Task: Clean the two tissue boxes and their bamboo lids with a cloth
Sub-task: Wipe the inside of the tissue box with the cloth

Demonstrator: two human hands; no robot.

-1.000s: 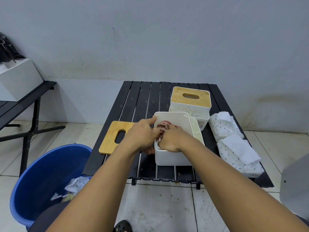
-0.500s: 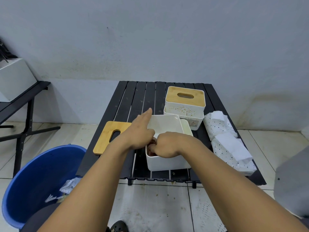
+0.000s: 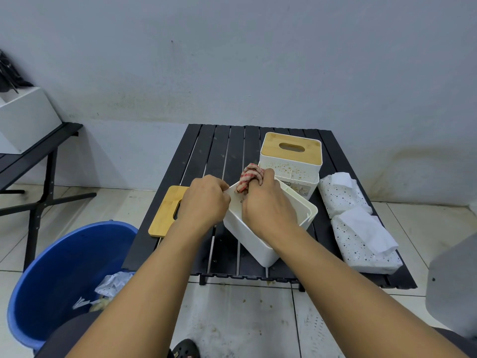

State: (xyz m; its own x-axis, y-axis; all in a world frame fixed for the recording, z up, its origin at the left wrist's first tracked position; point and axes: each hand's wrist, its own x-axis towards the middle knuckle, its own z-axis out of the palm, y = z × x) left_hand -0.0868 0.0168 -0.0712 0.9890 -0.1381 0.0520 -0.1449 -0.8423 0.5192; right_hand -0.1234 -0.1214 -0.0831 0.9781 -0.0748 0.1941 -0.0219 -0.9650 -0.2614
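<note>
A round blue plastic tub [image 3: 64, 264] holding crumpled wrappers stands on the stained, pale-tiled floor [image 3: 232, 319], nearer than and left of the open tissue box [image 3: 254, 241]. That smooth, white, round-cornered box sits turned askew and tipped up on the near half of a black slatted worktop [image 3: 222, 151]. The left hand [image 3: 204, 200] grips its left rim, fingers curled over the edge. The right hand [image 3: 268, 205] reaches into the box, fingers closed round a bunched red-and-white checked cloth [image 3: 249, 178] that shows at the box's far corner. Just left of the open box, partly under the left hand, a flat bamboo lid [image 3: 164, 215] with an oval slot lies on the worktop. To the box's right are two soft, white, speckled tissue packs [image 3: 361, 244], one behind the other. Directly behind it stands the second tissue box [image 3: 291, 169], white and spattered with brown flecks, its slotted bamboo cover [image 3: 291, 148] in place. Beyond is a bare, scuffed grey wall [image 3: 232, 73]; far left of the open box, a black bench [image 3: 31, 156] carries a white block [image 3: 25, 117].
</note>
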